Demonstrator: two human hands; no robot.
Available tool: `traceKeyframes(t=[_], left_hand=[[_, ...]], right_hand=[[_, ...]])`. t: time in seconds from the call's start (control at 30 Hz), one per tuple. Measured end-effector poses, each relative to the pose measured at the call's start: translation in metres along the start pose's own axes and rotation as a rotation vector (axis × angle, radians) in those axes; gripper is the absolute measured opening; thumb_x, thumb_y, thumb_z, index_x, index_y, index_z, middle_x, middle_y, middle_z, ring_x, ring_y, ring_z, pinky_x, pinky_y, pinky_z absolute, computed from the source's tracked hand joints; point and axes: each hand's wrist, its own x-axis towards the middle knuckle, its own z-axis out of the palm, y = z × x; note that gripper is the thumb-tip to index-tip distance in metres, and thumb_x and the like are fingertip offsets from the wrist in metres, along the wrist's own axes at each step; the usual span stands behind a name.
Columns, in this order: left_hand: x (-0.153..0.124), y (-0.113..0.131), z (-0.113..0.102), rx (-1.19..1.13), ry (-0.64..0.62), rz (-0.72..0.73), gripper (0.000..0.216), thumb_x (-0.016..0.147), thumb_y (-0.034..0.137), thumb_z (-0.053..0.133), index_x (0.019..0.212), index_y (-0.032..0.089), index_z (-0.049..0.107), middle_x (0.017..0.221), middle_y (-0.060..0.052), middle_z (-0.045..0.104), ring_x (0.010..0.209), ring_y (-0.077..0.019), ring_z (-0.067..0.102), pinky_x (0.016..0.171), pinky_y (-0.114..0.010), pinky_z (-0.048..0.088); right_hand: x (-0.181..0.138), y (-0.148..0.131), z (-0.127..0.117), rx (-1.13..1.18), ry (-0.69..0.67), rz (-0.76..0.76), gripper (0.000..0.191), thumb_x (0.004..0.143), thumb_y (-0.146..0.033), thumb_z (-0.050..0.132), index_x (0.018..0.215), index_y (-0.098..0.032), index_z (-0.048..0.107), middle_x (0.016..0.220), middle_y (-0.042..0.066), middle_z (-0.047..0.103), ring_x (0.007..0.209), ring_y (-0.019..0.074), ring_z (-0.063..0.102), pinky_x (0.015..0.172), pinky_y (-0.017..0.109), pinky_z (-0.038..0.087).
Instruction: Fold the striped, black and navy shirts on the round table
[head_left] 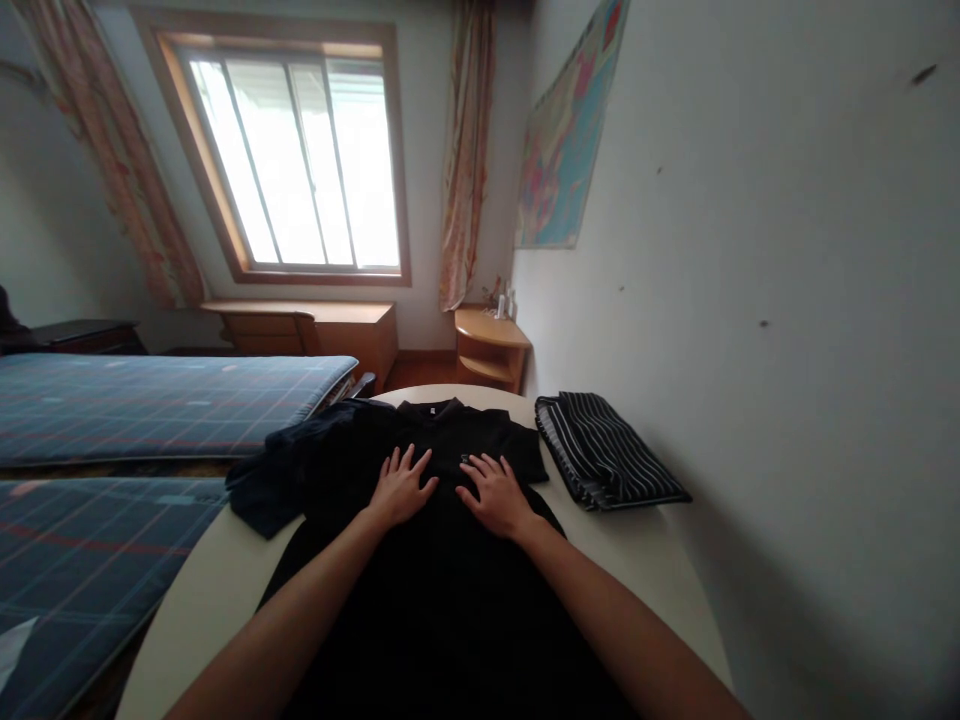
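Note:
A black short-sleeved shirt point(442, 580) lies spread out on the round table, its collar at the far side. My left hand point(403, 488) rests flat on the left of its chest, fingers spread. On the right of the chest, beside a small light logo, lies my right hand point(493, 492), also with fingers apart. Neither hand grips the cloth. Dark navy clothing point(270, 478) is bunched at the shirt's left and hangs toward the table's edge. The shirt's lower part runs toward me between my forearms.
The pale round table point(679, 600) carries a folded black-and-white striped cloth point(611, 450) at the right, near the wall. Plaid mattresses point(172, 405) lie to the left. Beyond are a wooden desk point(360, 312), a small corner shelf point(491, 328) and a window.

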Motion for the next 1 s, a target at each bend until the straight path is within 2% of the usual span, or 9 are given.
traceKeyframes(t=[0.13,0.27,0.4,0.53,0.67,0.73,0.8,0.9,1.0], left_hand=[[-0.012,0.013,0.002,-0.025,0.049,0.045,0.057,0.095,0.036,0.045,0.151,0.028,0.039,0.158,-0.007,0.033,0.145,-0.0315,0.030,0.116,-0.047,0.026],[-0.021,0.015,0.002,-0.084,0.037,0.049,0.060,0.095,0.043,0.046,0.152,0.025,0.039,0.159,-0.007,0.031,0.147,-0.0306,0.026,0.118,-0.046,0.023],[-0.021,0.015,-0.002,-0.080,0.010,0.059,0.062,0.094,0.049,0.048,0.151,0.029,0.040,0.161,-0.008,0.027,0.148,-0.0336,0.022,0.118,-0.048,0.021],[-0.019,0.016,-0.004,-0.090,-0.019,0.054,0.063,0.093,0.052,0.048,0.151,0.030,0.039,0.161,-0.008,0.025,0.148,-0.0355,0.018,0.118,-0.050,0.020],[-0.020,0.013,-0.001,-0.143,0.000,0.074,0.061,0.094,0.050,0.048,0.151,0.030,0.040,0.161,-0.006,0.027,0.148,-0.0337,0.019,0.119,-0.049,0.021],[-0.020,0.011,0.000,-0.165,0.010,0.085,0.060,0.094,0.049,0.048,0.150,0.029,0.041,0.160,-0.005,0.029,0.149,-0.0322,0.020,0.119,-0.049,0.021],[-0.021,0.011,0.001,-0.164,0.013,0.087,0.060,0.094,0.049,0.049,0.150,0.029,0.041,0.160,-0.005,0.028,0.149,-0.0325,0.020,0.119,-0.049,0.020],[-0.022,0.012,0.001,-0.144,0.007,0.085,0.060,0.093,0.049,0.049,0.150,0.029,0.042,0.161,-0.005,0.027,0.148,-0.0341,0.019,0.119,-0.050,0.020],[-0.022,0.013,0.001,-0.129,0.009,0.087,0.060,0.094,0.049,0.047,0.150,0.029,0.042,0.161,-0.005,0.027,0.148,-0.0343,0.019,0.119,-0.050,0.021]], right_hand=[[-0.009,-0.008,-0.004,0.021,0.126,0.043,0.038,0.099,-0.042,0.044,0.125,-0.023,0.063,0.137,0.007,0.058,0.129,0.0215,0.047,0.117,0.042,0.019],[0.007,0.009,-0.015,-0.005,0.163,0.249,0.045,0.100,-0.042,0.041,0.134,-0.019,0.058,0.144,0.012,0.052,0.133,0.0238,0.044,0.114,0.039,0.026],[0.022,0.037,-0.019,-0.039,0.101,0.484,0.053,0.101,-0.047,0.036,0.147,-0.022,0.046,0.153,0.014,0.040,0.139,0.0270,0.037,0.112,0.041,0.028],[0.025,0.050,-0.009,-0.082,-0.028,0.590,0.058,0.099,-0.054,0.038,0.149,-0.024,0.044,0.157,0.014,0.033,0.147,0.0313,0.023,0.116,0.046,0.018],[0.025,0.050,-0.005,-0.073,0.001,0.686,0.067,0.098,-0.058,0.036,0.156,-0.023,0.030,0.157,0.013,0.034,0.147,0.0351,0.019,0.116,0.049,0.016],[0.026,0.051,-0.007,-0.048,0.033,0.710,0.067,0.098,-0.058,0.034,0.156,-0.024,0.029,0.157,0.012,0.034,0.146,0.0364,0.022,0.115,0.049,0.019],[0.025,0.054,-0.009,-0.040,0.039,0.691,0.062,0.099,-0.055,0.034,0.152,-0.023,0.039,0.157,0.011,0.035,0.145,0.0367,0.024,0.115,0.049,0.021],[0.024,0.062,-0.008,-0.052,0.027,0.609,0.056,0.100,-0.047,0.036,0.142,-0.014,0.054,0.151,0.012,0.043,0.144,0.0342,0.027,0.117,0.043,0.022],[0.024,0.070,-0.003,-0.027,0.078,0.546,0.054,0.098,-0.037,0.039,0.138,-0.006,0.056,0.146,0.015,0.049,0.139,0.0301,0.036,0.116,0.037,0.025]])
